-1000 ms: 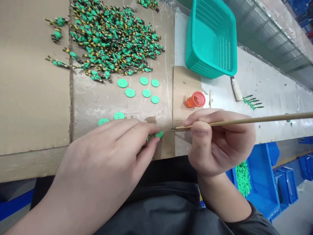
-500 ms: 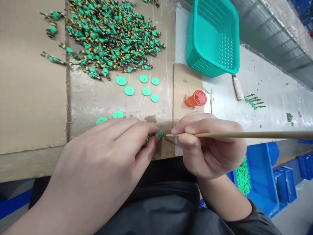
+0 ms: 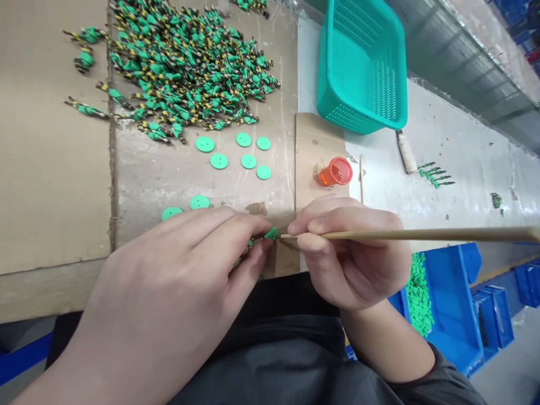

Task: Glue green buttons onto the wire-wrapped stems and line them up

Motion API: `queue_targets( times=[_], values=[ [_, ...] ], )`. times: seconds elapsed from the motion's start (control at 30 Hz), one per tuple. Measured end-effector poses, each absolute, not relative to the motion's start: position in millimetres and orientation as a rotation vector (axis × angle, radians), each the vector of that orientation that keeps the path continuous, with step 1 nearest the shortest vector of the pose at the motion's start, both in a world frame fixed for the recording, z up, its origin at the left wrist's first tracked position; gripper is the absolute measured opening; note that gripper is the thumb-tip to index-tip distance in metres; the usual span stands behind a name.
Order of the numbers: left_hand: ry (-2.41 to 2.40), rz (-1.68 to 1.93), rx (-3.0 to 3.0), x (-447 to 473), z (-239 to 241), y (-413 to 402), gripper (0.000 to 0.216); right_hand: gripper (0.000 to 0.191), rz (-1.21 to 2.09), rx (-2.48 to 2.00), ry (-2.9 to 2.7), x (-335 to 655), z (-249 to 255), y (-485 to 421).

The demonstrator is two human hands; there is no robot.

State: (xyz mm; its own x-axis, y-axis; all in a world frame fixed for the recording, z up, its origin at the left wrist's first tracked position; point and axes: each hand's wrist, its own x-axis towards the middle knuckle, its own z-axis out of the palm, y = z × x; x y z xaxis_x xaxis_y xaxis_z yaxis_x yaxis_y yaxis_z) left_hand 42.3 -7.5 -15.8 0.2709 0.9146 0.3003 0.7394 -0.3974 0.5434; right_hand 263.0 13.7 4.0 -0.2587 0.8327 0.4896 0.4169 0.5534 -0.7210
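Note:
My left hand (image 3: 181,264) pinches a small green part with a dark, yellow-banded stem (image 3: 271,234) between its fingertips, at the cardboard's near edge. My right hand (image 3: 350,253) grips a long thin wooden stick (image 3: 405,235) between thumb and fingers. The stick's tip sits right by the green part, though I cannot tell if they touch. Flat green two-hole buttons (image 3: 219,161) lie on the cardboard (image 3: 143,185) just beyond my left hand. Farther off is a heap of similar green and yellow-banded parts (image 3: 189,73).
A turquoise perforated basket (image 3: 358,67) stands beyond my right hand, with a small orange cup (image 3: 336,171) near it. A white-handled tool (image 3: 405,152) and several small green parts (image 3: 434,175) lie on the white surface. Below the bench's edge, a blue bin (image 3: 453,315) holds green pieces.
The stick has swung from slightly tilted to nearly level, and its tip has moved left to the green part. My right hand has shifted left with it. The left hand keeps its hold.

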Motion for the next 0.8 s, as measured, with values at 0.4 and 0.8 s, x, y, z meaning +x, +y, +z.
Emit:
queue_targets(
  times=[0.4,0.8],
  values=[
    [1.543,0.848,2.245,39.7,-16.6,-11.1,0.016,0.031,0.537,-0.977,-1.814,261.7,2.6,16.9],
    [1.497,0.806,2.240,39.7,-16.9,-8.8,0.016,0.036,0.581,-1.007,-1.886,264.8,4.5,16.2]
  ],
)
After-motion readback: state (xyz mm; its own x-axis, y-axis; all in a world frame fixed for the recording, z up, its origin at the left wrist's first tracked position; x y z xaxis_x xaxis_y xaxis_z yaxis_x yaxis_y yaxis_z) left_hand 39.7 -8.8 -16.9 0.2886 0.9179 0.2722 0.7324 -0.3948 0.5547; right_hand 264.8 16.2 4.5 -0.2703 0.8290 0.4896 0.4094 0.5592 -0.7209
